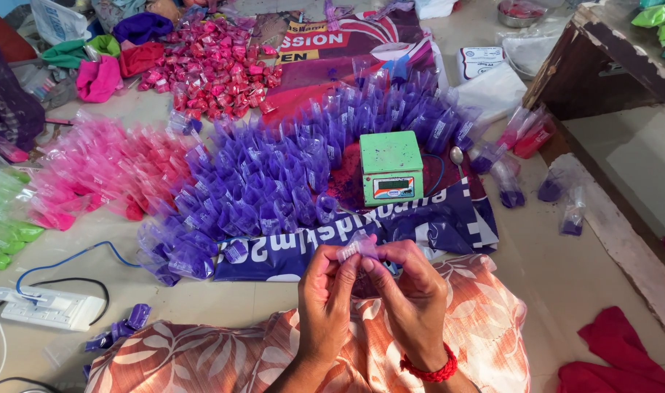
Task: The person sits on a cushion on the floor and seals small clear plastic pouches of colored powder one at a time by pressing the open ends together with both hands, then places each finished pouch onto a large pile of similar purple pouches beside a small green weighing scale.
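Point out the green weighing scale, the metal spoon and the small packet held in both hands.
Green weighing scale point(391, 154): head view, top plate.
Metal spoon point(456, 155): head view, bowl.
Small packet point(359, 247): head view, clear upper part between the fingertips.

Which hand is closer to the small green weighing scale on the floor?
Right. The right hand is just below the green scale; the left hand is lower-left, farther.

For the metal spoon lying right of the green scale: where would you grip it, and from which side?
Grip the spoon by its thin handle, coming from above on the near side. It lies flat with its bowl at the far end, between the scale and the purple packets.
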